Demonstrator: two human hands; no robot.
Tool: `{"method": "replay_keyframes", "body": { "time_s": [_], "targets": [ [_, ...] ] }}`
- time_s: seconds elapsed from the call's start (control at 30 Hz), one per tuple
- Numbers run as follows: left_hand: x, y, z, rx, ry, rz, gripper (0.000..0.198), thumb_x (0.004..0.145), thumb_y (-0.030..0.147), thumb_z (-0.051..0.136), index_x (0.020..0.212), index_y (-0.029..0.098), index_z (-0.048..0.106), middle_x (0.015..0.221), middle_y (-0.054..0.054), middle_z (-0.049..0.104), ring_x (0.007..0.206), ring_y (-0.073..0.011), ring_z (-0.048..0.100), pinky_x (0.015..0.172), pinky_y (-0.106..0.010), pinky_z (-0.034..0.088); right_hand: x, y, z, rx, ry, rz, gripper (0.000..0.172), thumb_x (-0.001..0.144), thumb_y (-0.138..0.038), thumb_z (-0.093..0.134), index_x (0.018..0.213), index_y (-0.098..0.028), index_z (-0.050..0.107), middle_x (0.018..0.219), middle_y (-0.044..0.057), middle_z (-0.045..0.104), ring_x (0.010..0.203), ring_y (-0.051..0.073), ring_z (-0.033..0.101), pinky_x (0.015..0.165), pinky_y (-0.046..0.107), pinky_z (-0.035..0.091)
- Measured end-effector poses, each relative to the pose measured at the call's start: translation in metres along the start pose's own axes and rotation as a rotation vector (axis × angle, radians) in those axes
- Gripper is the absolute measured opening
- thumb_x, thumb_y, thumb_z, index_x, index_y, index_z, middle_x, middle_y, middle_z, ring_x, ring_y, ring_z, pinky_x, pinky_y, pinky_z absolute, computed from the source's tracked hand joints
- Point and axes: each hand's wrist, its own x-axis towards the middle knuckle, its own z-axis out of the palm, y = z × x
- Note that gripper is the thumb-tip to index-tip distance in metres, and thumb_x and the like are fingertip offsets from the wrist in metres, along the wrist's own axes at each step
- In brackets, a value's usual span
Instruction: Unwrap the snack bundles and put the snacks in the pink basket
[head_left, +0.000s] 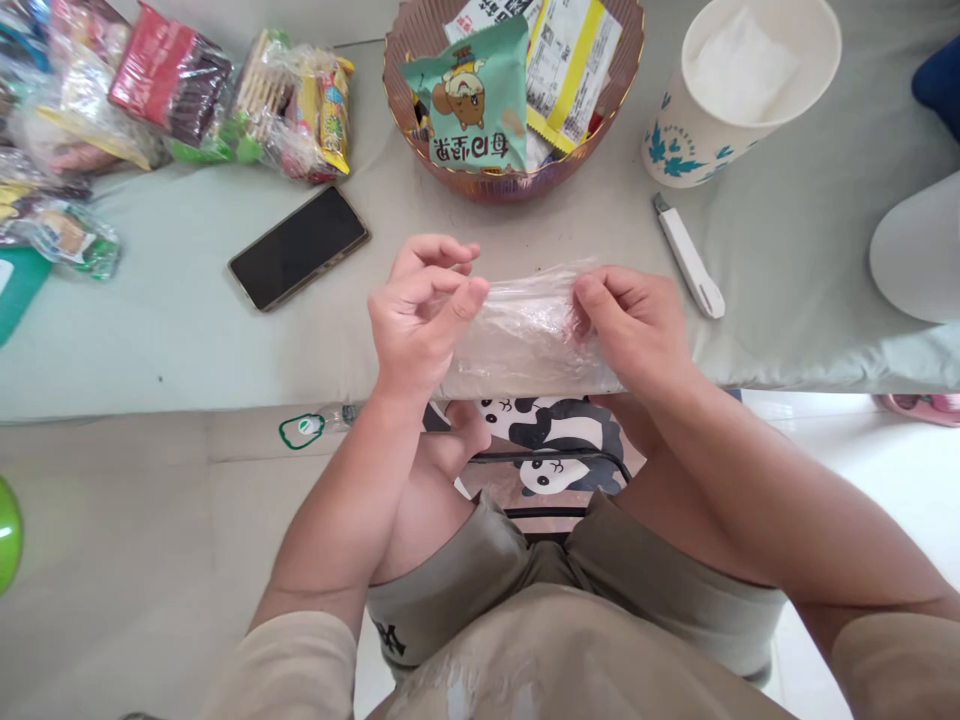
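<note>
A clear, crinkled plastic bag [525, 325] is stretched between my two hands above the front edge of the covered table. My left hand [424, 315] pinches its left end between thumb and index finger, the other fingers curled above. At the right end, my right hand [634, 320] grips the plastic with thumb and bent fingers. A white utility knife [690, 257] lies just beyond my right hand. To the left of my left hand rests a black phone [300, 248].
Beyond my hands stands a ribbed bowl [495, 187] of snack packets, with a patterned paper cup [682, 150] to its right. Wrapped snacks [172, 75] pile up at the back left. A white rounded object [919, 250] is at the table's [150, 340] right.
</note>
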Motion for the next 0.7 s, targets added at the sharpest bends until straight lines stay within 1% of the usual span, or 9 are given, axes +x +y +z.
{"method": "replay_keyframes", "body": {
  "time_s": [0.07,0.13,0.23,0.33,0.43,0.5,0.57,0.63,0.7],
  "targets": [
    [0.004,-0.002,0.000,-0.131,-0.006,-0.094,0.031,0.083,0.047,0.083,0.079,0.023,0.063,0.113,-0.003,0.066,0.121,-0.0237,0.067,0.100,-0.037,0.057,0.001,0.002,0.000,0.027,0.023,0.011,0.047,0.100,-0.045,0.062,0.060,-0.022,0.056,0.058,0.000,0.060,0.058,0.012,0.051,0.058,0.030,0.039],
    [0.008,-0.002,-0.002,-0.295,-0.067,-0.267,0.034,0.080,0.047,0.085,0.094,0.025,0.063,0.116,-0.002,0.069,0.111,-0.0214,0.070,0.087,-0.035,0.061,0.003,0.005,0.001,0.058,0.057,0.023,0.047,0.100,-0.047,0.062,0.062,-0.022,0.056,0.058,-0.001,0.059,0.056,0.012,0.049,0.057,0.030,0.038],
    [0.012,-0.001,-0.004,-0.473,-0.233,-0.529,0.057,0.070,0.047,0.092,0.114,0.028,0.061,0.113,-0.002,0.075,0.097,-0.0202,0.076,0.080,-0.034,0.064,0.004,0.011,0.002,0.098,0.101,0.007,0.045,0.101,-0.046,0.060,0.064,-0.022,0.056,0.058,-0.001,0.056,0.055,0.011,0.048,0.056,0.029,0.037],
    [0.012,0.000,-0.004,-0.417,-0.384,-0.670,0.054,0.065,0.045,0.094,0.106,0.022,0.067,0.091,-0.002,0.078,0.080,-0.0188,0.077,0.075,-0.030,0.064,0.005,0.018,0.002,0.130,0.122,-0.011,0.045,0.102,-0.049,0.058,0.066,-0.022,0.056,0.060,-0.001,0.053,0.057,0.011,0.049,0.056,0.029,0.037],
    [0.010,0.000,0.000,-0.284,-0.449,-0.669,0.035,0.064,0.034,0.094,0.082,0.017,0.069,0.070,0.002,0.071,0.062,-0.0115,0.069,0.064,-0.023,0.059,0.007,0.021,0.000,0.142,0.160,-0.028,0.046,0.100,-0.056,0.059,0.068,-0.023,0.053,0.063,-0.001,0.048,0.059,0.012,0.047,0.057,0.029,0.037],
    [0.010,0.000,0.003,-0.260,-0.403,-0.626,0.032,0.063,0.029,0.092,0.075,0.017,0.064,0.066,0.004,0.067,0.059,-0.0097,0.066,0.062,-0.021,0.058,0.008,0.021,-0.001,0.195,0.204,-0.013,0.045,0.097,-0.060,0.061,0.071,-0.023,0.053,0.064,-0.002,0.042,0.058,0.012,0.043,0.056,0.029,0.036],
    [0.010,-0.002,0.004,-0.274,-0.329,-0.592,0.032,0.068,0.031,0.088,0.078,0.019,0.060,0.069,0.004,0.068,0.062,-0.0115,0.070,0.065,-0.024,0.061,0.009,0.020,-0.001,0.331,0.202,0.056,0.042,0.092,-0.064,0.064,0.078,-0.025,0.056,0.065,-0.003,0.043,0.057,0.012,0.043,0.056,0.028,0.039],
    [0.010,-0.006,0.005,-0.294,-0.272,-0.567,0.034,0.073,0.037,0.086,0.083,0.021,0.058,0.073,0.003,0.071,0.066,-0.0150,0.074,0.065,-0.027,0.061,0.008,0.018,0.000,0.462,0.106,0.144,0.041,0.085,-0.066,0.070,0.085,-0.026,0.060,0.068,-0.003,0.051,0.060,0.013,0.051,0.057,0.029,0.045],
    [0.011,-0.011,0.005,-0.301,-0.235,-0.551,0.038,0.075,0.044,0.086,0.089,0.023,0.058,0.077,0.002,0.072,0.072,-0.0191,0.077,0.060,-0.028,0.060,0.006,0.016,0.000,0.481,-0.044,0.207,0.040,0.080,-0.062,0.077,0.085,-0.025,0.063,0.072,-0.001,0.058,0.064,0.015,0.058,0.061,0.030,0.049]
  ]
}}
